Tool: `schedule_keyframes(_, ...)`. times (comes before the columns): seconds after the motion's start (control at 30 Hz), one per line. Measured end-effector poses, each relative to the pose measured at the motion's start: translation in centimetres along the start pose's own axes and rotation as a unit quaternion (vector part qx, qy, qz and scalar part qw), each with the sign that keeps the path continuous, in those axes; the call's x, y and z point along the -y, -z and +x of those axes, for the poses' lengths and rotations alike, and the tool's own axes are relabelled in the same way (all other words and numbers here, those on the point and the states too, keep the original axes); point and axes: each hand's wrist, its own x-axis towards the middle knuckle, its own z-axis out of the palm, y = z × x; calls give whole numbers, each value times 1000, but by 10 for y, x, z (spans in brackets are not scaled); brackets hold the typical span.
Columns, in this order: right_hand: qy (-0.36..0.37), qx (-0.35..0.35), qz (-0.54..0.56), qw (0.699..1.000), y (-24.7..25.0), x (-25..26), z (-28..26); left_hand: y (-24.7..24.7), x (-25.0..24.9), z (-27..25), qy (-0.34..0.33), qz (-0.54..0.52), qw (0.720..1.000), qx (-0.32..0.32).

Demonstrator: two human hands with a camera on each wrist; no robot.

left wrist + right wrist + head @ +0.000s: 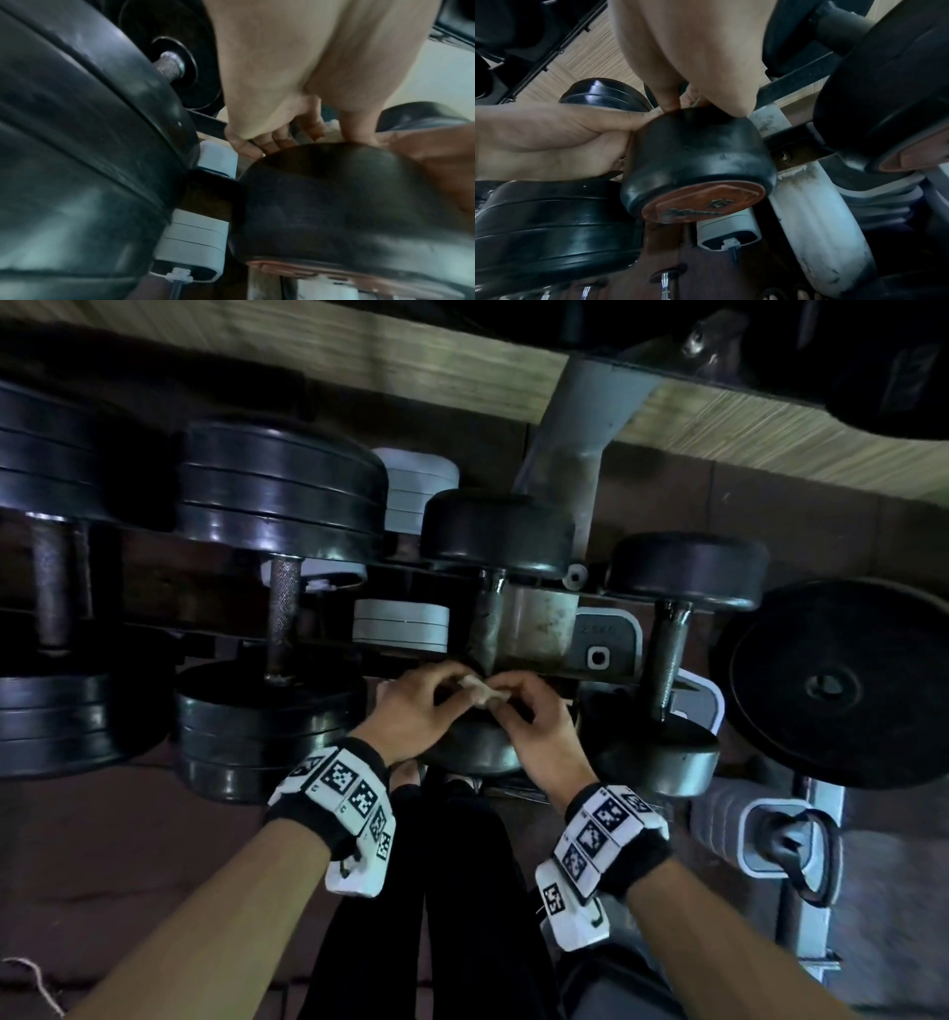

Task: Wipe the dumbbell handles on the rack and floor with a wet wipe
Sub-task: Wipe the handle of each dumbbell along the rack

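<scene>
A small crumpled wet wipe [482,694] is pinched between both hands just above the near head [470,752] of a small black dumbbell lying on the rack. My left hand [451,686] pinches the wipe from the left and my right hand [502,700] from the right. The dumbbell's dull handle [488,621] runs away from the hands to its far head [495,531]. In the right wrist view the near head [698,158] has a red end cap, and my right fingertips [670,102] sit at its top edge. The wipe is mostly hidden in both wrist views.
A large plate dumbbell [280,608] lies close on the left, and another small dumbbell [667,654] on the right. A black weight plate [832,685] stands at far right. The grey rack frame [544,621] runs under the handles. My legs [462,891] are below.
</scene>
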Motion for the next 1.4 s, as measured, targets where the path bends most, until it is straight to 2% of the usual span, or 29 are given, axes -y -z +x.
schedule_keyframes(0.1,-6,-35,19,999,-8,-3,-1,6,5,3,-23,-19,999,13)
schedule_keyframes(0.17,0,-67,18,998,-13,-7,-1,9,12,11,16,-7,998,-64)
schedule_keyframes(0.23,11,-90,11,996,-17,-11,-1,9,22,23,82,32,983,-159)
schedule_keyframes(0.27,15,-96,6,995,-18,-12,0,8,26,30,102,46,980,-163)
schedule_keyframes(0.4,17,-89,-4,996,-18,-16,2,-1,17,54,85,-17,996,22)
schedule_keyframes(0.47,19,-83,-11,996,-17,-18,2,-1,11,59,95,-37,993,59)
schedule_keyframes(0.53,24,-84,-18,996,-18,-21,1,1,14,55,99,-30,993,48)
schedule_keyframes(0.73,56,-106,-58,991,-25,-27,4,0,7,23,74,41,996,-42)
schedule_keyframes(0.8,64,-110,-65,990,-27,-29,4,-2,6,31,69,28,997,-25)
schedule_keyframes(0.93,71,-104,-71,989,-27,-31,5,-1,3,54,89,4,994,57)
schedule_keyframes(1.1,110,-122,-71,984,-27,-31,2,-1,10,32,74,2,997,-1)
schedule_keyframes(1.2,113,-129,-84,981,-29,-28,2,1,12,21,58,51,996,-34)
schedule_keyframes(1.3,114,-120,-86,982,-28,-25,3,5,10,35,59,14,998,16)
schedule_keyframes(1.4,111,-105,-84,985,-26,-26,3,7,8,53,91,-37,992,78)
